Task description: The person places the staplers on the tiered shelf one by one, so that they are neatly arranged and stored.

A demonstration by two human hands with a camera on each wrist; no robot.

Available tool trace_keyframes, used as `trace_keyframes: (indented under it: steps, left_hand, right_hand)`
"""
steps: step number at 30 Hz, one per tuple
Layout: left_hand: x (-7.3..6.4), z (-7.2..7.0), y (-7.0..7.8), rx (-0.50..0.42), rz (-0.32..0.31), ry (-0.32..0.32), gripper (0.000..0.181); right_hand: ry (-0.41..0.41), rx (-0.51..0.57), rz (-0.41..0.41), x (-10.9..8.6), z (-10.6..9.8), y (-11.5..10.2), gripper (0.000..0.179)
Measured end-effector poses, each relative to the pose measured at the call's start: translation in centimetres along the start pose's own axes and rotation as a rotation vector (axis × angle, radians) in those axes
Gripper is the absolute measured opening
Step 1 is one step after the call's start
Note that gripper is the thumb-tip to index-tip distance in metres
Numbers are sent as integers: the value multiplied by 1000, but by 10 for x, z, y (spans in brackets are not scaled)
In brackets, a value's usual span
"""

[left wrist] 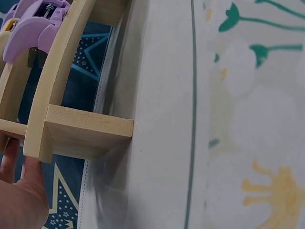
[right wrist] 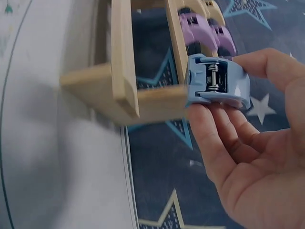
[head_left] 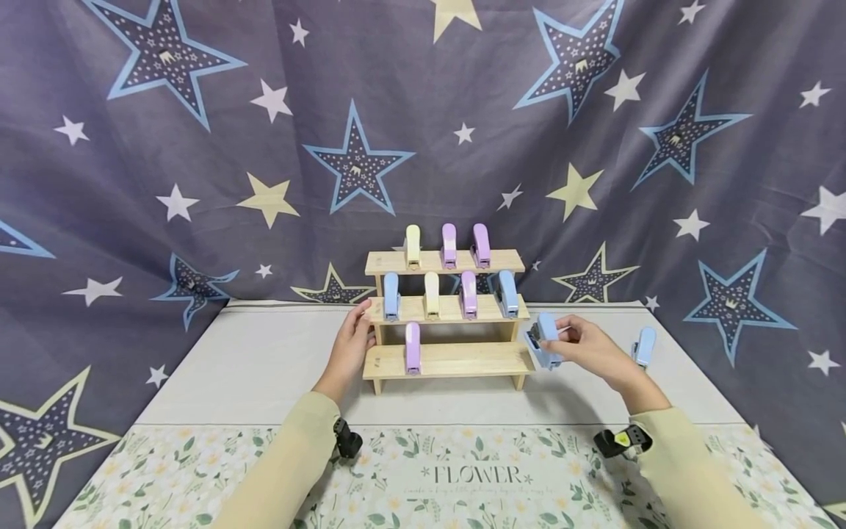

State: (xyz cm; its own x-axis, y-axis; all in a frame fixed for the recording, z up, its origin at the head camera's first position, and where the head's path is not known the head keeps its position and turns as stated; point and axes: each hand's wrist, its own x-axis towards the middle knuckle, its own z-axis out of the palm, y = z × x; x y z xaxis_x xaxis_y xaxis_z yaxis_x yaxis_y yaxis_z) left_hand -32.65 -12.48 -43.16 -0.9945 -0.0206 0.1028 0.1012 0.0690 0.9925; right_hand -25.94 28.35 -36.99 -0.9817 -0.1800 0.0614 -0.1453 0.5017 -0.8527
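Observation:
My right hand pinches a light blue stapler between thumb and fingers, just off the right end of a three-tier wooden rack. In the right wrist view, the spring inside the blue stapler faces the camera. My left hand touches the rack's left end near the middle shelf, its fingers fairly straight; the left wrist view shows the fingertips partly hidden behind the wood. On the bottom shelf stands one purple stapler, left of centre.
Blue, yellow and purple staplers line the middle shelf, including a blue stapler at its right end. A yellow stapler and two purple ones stand on top. Another blue stapler is on the table at right. A star-patterned curtain hangs behind.

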Motion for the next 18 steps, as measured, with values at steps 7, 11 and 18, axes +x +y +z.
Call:
trace_keyframes:
  steps: [7,11,18]
  left_hand:
    - [-1,-1,-1,12,6,5,45]
    - [-1,-1,-1,11,17,5,44]
    - [-2,0,0,5,15,16,43]
  right_hand:
    - [-56,57,-48,8,28,-8,39]
    - [-82,84,-54,14,44,-11,37]
    - [-106,113,-59,25,70,-19,37]
